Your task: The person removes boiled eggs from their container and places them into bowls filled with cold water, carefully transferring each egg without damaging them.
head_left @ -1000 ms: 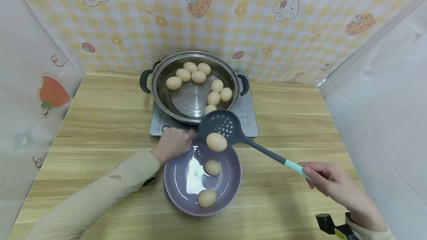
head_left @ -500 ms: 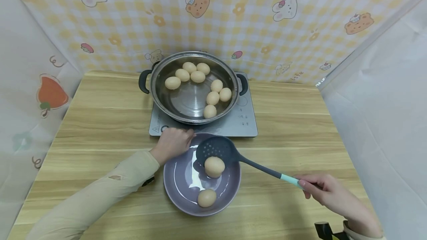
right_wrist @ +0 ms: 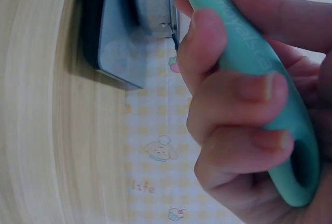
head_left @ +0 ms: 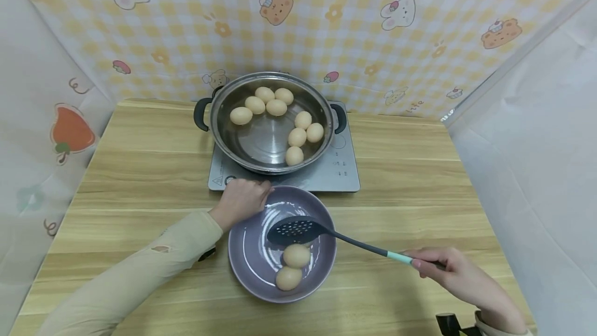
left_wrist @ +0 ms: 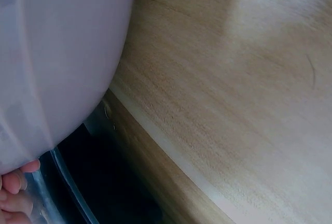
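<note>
My left hand (head_left: 243, 200) grips the rim of a purple bowl (head_left: 242, 268) at its upper left. In the left wrist view, a few fingertips (left_wrist: 13, 182) show beneath the bowl's outer wall (left_wrist: 62, 53). My right hand (head_left: 459, 276) holds a slotted skimmer (head_left: 295, 229) by its mint handle (right_wrist: 249, 47), the fingers curled round it. The skimmer's dark grey head is tilted inside the bowl, with no egg visible on it. Just below the head, an egg (head_left: 296, 256) lies against another egg (head_left: 288, 278). What lies behind the skimmer head is hidden.
Behind the bowl, a steel pot (head_left: 270, 141) with black handles stands on an induction cooker (head_left: 342, 170). Several eggs (head_left: 277, 107) lie in the pot. A checked cloth (head_left: 326, 40) hangs behind the wooden table (head_left: 154, 170), with white sheets at both sides.
The skimmer has moved from the pot's near edge down into the bowl and tilted. The egg it carried has slid off into the bowl. My left hand has stayed on the rim.
</note>
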`<action>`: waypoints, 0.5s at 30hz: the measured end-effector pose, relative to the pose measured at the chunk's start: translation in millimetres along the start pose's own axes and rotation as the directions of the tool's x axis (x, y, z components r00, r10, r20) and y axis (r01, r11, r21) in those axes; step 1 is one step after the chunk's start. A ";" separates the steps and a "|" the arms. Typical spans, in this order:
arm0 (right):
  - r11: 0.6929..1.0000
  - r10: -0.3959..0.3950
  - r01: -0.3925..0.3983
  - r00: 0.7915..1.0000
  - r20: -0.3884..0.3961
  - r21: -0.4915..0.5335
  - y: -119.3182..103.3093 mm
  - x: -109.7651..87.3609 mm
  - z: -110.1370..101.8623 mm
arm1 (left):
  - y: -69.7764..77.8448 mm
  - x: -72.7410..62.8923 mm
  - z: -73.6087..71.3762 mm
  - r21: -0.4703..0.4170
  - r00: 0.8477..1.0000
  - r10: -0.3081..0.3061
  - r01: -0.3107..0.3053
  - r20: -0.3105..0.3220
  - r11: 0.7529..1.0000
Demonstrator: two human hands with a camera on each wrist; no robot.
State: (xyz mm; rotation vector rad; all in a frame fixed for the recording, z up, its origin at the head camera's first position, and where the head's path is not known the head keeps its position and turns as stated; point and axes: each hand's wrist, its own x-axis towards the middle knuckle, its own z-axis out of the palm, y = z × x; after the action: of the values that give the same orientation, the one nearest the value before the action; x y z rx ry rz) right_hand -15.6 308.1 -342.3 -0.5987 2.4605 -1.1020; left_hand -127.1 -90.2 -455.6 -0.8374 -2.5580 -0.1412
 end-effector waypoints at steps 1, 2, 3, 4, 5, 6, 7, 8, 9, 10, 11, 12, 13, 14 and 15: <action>1.000 -0.013 0.013 1.000 -0.003 0.001 0.9 0.0 0.0 | -0.1 0.2 -0.1 0.002 1.000 0.002 -0.002 0.004 1.000; 1.000 -0.022 0.022 1.000 -0.005 0.000 1.8 -0.2 -0.2 | -0.1 0.4 -0.5 0.001 1.000 0.003 -0.003 0.007 1.000; 1.000 -0.018 0.018 1.000 -0.007 -0.002 2.2 -0.4 -0.5 | -0.1 0.5 -0.8 0.000 1.000 0.005 -0.005 0.010 1.000; 1.000 -0.013 0.013 1.000 -0.011 -0.003 2.5 -0.6 -0.9 | -0.1 0.6 -1.2 -0.001 1.000 0.005 -0.005 0.012 1.000; 1.000 -0.005 0.005 1.000 -0.011 -0.005 2.5 -1.0 -1.6 | -0.2 0.7 -1.5 -0.003 1.000 0.005 -0.004 0.015 1.000; 1.000 0.003 -0.003 1.000 -0.015 -0.010 2.5 -1.4 -2.1 | -0.1 0.7 -1.9 -0.005 1.000 0.004 -0.004 0.019 1.000; 1.000 0.005 -0.005 1.000 -0.021 -0.015 2.4 -1.5 -2.4 | -0.1 0.7 -2.2 -0.008 1.000 0.002 -0.002 0.021 1.000; 1.000 0.009 -0.009 1.000 -0.025 -0.015 2.1 -1.5 -2.8 | -0.1 0.7 -2.4 -0.012 1.000 0.000 0.000 0.025 1.000; 1.000 0.009 -0.010 1.000 -0.029 -0.018 1.9 -1.3 -3.0 | 0.0 0.7 -2.6 -0.015 1.000 -0.001 0.001 0.028 1.000; 1.000 0.005 -0.006 0.999 -0.035 -0.017 1.5 -0.9 -3.3 | 0.0 0.7 -2.7 -0.017 1.000 -0.002 0.002 0.031 1.000; 1.000 0.001 -0.002 0.999 -0.039 -0.017 1.3 -0.3 -3.8 | 0.1 0.7 -2.8 -0.019 1.000 -0.002 0.003 0.031 1.000; 1.000 0.008 -0.008 0.999 -0.042 -0.010 0.8 0.6 -4.0 | 0.2 0.8 -2.7 -0.019 0.999 -0.002 0.003 0.032 1.000; 1.000 0.011 -0.011 0.999 -0.038 0.001 0.5 1.6 -4.8 | 0.2 0.8 -2.6 -0.021 1.000 -0.002 0.003 0.029 1.000; 1.000 0.025 -0.024 0.999 -0.029 0.020 0.1 2.4 -5.9 | 0.1 0.7 -2.6 -0.021 1.000 -0.003 0.003 0.028 1.000; 0.998 0.041 -0.041 0.999 -0.019 0.039 -0.3 3.1 -7.3 | 0.0 0.6 -2.5 -0.022 1.000 -0.003 0.003 0.025 1.000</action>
State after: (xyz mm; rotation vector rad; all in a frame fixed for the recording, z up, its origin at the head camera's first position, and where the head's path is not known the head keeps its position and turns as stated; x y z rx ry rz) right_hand -21.8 310.8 -338.0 -0.5257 2.4518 -1.1418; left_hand -126.6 -90.4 -453.1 -0.8490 -2.5860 -0.1612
